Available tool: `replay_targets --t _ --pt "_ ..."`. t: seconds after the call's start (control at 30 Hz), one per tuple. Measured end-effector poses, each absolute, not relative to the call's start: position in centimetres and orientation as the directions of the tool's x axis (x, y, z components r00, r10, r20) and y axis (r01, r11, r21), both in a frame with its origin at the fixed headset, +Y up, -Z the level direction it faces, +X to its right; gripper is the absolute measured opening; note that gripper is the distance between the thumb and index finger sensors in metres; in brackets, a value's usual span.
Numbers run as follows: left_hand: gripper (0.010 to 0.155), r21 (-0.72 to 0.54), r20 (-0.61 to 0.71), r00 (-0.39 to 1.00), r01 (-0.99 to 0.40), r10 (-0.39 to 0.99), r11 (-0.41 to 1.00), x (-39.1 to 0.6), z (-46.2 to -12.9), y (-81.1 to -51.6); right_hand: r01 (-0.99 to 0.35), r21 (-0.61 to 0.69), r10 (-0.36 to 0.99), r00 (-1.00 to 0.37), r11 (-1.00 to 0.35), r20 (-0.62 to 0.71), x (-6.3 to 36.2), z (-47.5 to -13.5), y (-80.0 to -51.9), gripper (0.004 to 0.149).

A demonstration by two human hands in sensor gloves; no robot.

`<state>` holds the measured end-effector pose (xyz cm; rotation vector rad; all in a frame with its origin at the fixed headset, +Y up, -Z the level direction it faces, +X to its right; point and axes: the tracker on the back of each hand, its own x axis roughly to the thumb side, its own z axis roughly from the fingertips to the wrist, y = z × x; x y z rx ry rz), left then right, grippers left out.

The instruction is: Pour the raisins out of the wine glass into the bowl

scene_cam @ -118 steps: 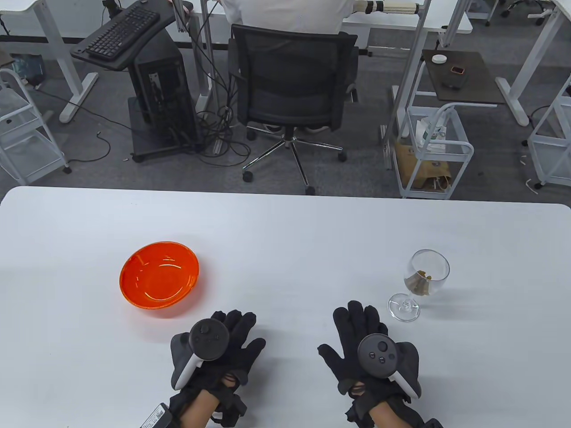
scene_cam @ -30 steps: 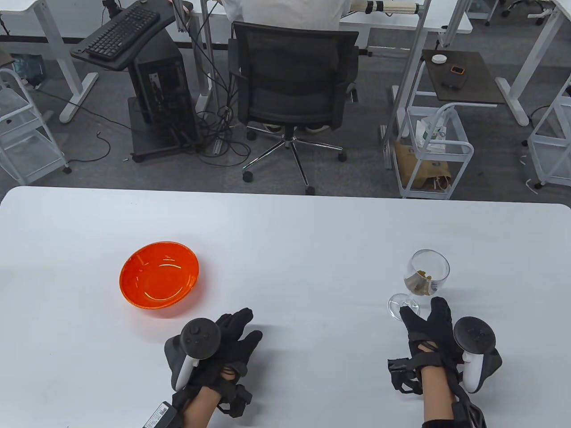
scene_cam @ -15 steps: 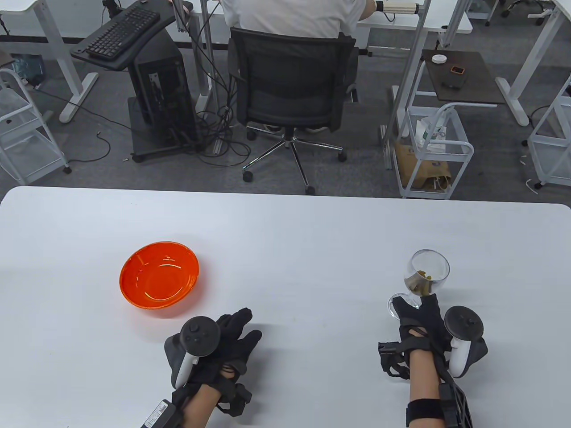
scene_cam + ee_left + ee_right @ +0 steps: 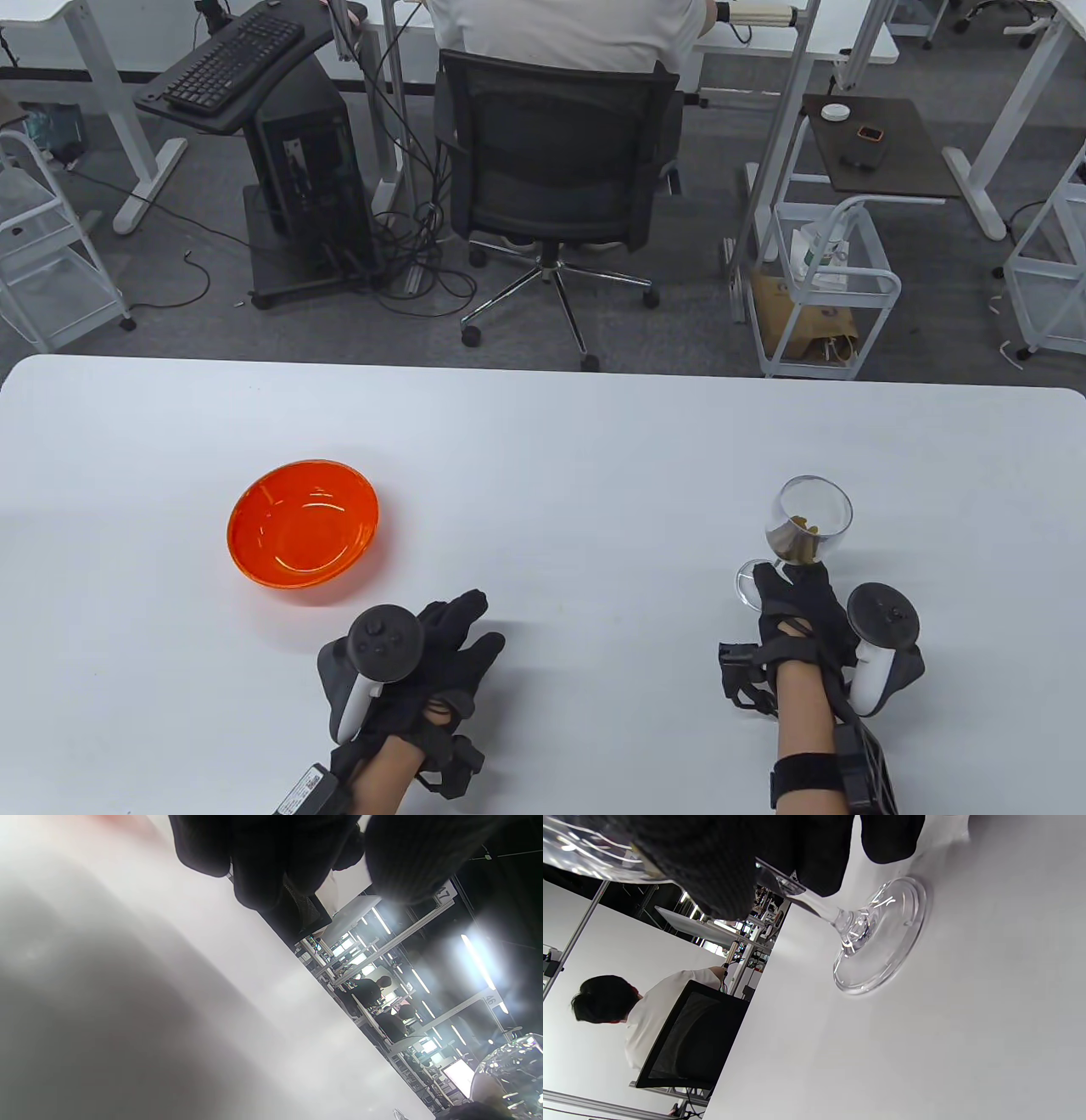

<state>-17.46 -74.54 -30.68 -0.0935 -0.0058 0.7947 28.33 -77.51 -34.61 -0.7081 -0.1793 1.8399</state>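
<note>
Wine glass (image 4: 806, 519): clear, stemmed, upright on the white surface (image 4: 594, 441) at the right side. Round foot (image 4: 882, 938) sits flat on the surface. Bowl of the glass holds a small heap of brownish raisins (image 4: 797, 535) at its bottom, filling only the lower part. Stem partly hidden by dark gloved fingers.

Bowl (image 4: 303, 532): translucent orange, round, shallow, upright, mouth open upward, nothing visible inside. Sits left of centre, well apart from the wine glass.
</note>
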Motion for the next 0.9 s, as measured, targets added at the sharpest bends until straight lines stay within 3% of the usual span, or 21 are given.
replay_targets --t 0.33,0.9 --pt "0.068 -0.105 -0.033 0.706 -0.706 0.707 0.7 -17.4 -30.7 -74.6 -0.799 -0.435 0.889 -0.252 -0.414 -0.383 27.9 -34.8 -77.5 0.05" --pt "0.063 -0.126 -0.053 0.708 -0.704 0.704 0.699 -17.3 -30.6 -74.7 -0.883 -0.339 0.919 -0.208 -0.323 -0.334 27.0 -34.9 -77.5 0.044"
